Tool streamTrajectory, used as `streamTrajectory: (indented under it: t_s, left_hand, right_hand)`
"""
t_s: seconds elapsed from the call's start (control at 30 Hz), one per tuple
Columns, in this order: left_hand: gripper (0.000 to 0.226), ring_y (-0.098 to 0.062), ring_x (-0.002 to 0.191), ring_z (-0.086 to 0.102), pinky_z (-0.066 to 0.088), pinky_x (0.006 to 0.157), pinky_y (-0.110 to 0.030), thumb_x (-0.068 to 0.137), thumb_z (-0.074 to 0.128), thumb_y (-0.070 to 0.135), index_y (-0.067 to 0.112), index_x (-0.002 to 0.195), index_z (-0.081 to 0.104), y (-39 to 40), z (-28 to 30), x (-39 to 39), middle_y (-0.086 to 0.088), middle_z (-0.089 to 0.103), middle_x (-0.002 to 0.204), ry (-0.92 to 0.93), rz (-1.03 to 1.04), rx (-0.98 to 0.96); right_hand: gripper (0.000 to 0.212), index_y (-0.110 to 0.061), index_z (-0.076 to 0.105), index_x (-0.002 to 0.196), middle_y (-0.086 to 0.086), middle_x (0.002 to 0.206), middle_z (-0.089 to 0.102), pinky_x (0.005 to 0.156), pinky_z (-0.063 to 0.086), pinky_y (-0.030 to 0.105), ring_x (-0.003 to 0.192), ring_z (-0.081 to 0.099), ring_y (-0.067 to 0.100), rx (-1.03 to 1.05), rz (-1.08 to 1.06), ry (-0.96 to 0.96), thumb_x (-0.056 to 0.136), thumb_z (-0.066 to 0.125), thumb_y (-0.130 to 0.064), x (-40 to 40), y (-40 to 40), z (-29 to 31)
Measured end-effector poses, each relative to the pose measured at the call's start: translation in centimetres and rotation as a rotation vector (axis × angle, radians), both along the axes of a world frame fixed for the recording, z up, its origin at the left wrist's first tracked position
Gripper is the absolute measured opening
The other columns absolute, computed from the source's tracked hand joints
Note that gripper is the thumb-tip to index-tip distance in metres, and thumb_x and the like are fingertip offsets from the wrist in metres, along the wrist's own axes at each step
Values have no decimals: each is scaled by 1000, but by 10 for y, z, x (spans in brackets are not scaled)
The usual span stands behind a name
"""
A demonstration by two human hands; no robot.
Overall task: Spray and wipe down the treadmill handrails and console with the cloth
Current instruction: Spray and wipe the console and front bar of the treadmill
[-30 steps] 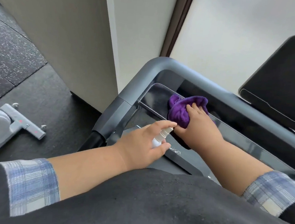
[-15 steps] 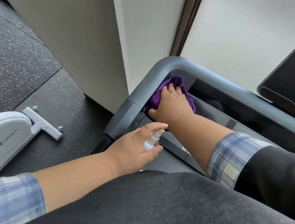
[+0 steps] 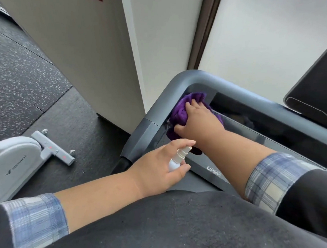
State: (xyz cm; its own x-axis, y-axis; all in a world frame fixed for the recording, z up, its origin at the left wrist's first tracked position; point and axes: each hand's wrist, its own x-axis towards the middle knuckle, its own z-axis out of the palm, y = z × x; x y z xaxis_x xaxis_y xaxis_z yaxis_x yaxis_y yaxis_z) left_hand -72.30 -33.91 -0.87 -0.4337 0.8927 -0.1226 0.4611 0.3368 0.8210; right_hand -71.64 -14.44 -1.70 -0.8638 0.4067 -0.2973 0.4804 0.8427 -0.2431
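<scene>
The small white plastic spray bottle (image 3: 177, 158) is mostly hidden inside the left hand (image 3: 156, 168). The right hand (image 3: 200, 122) covers much of the crumpled purple cloth (image 3: 181, 110). The frame's right edge cuts the flat black screen (image 3: 321, 91).

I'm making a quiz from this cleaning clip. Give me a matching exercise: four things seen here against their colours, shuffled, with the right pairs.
Things:
1. cloth
2. spray bottle
3. handrail
4. screen

Colours:
A. grey
B. black
C. purple
D. white

Pairs: 1-C, 2-D, 3-A, 4-B. The right hand presses the cloth into the handrail's corner; the left hand holds the spray bottle.
</scene>
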Motion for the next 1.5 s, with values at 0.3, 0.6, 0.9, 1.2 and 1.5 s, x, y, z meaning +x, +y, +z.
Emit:
streamTrajectory:
  t_s: [0.3, 0.6, 0.9, 1.2, 1.5]
  left_hand:
    - [51, -1, 92, 59, 42, 83, -16, 83, 52, 55, 74, 123, 27, 8, 3, 0, 24, 63, 96, -13, -31, -3]
    - [52, -4, 100, 61, 43, 90, -21, 84, 53, 53, 71, 127, 30, 44, -2, 19, 25, 63, 100, -14, -149, 8]
    - [51, -1, 99, 60, 41, 90, -16, 84, 55, 51, 70, 126, 32, 97, -4, 73, 25, 63, 96, -60, -378, -40]
    - [59, 3, 71, 59, 42, 70, -9, 90, 63, 35, 72, 122, 31, 142, 0, 153, 26, 64, 91, -12, -535, -61]
    - [55, -2, 67, 58, 48, 71, -26, 91, 64, 34, 67, 125, 36, 180, 10, 233, 22, 65, 91, 22, -540, -70]
  right_hand:
    - [90, -12, 17, 158, 14, 166, 13, 122, 20, 47, 152, 12, 32, 20, 232, -32, 90, 59, -52, 14, -4, -13]
    - [87, -17, 29, 154, 8, 166, 19, 120, 20, 45, 153, 14, 25, -15, -88, 82, 87, 59, -62, 74, 34, -15]
    - [75, -18, 42, 145, 6, 162, 28, 119, 25, 45, 150, 21, 24, -31, -295, 107, 85, 56, -61, 163, 63, -17]
    - [53, -20, 53, 118, 1, 134, 48, 94, 38, 39, 126, 43, 23, -1, -511, 110, 78, 53, -55, 282, 100, -8]
    - [75, -20, 54, 131, 3, 144, 47, 104, 41, 45, 134, 40, 24, -24, -700, 123, 69, 44, -60, 410, 145, -1]
